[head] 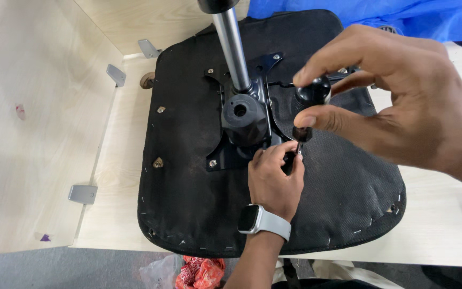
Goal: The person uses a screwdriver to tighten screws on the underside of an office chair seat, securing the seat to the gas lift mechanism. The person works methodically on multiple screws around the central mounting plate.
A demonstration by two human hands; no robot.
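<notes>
My right hand (402, 101) pinches a black knob (313, 91) between thumb and forefinger, at two o'clock from the metal mechanism plate (244, 115) bolted to an upturned black chair seat (199, 176). My left hand (275, 179), wearing a smartwatch (263, 220), has its fingers closed around a thin tool (297, 150) at five o'clock from the plate. A silver gas cylinder (232, 45) rises at twelve.

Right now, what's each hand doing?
Left hand: closed on a thin tool at the seat plate.
Right hand: pinching a black knob.
</notes>
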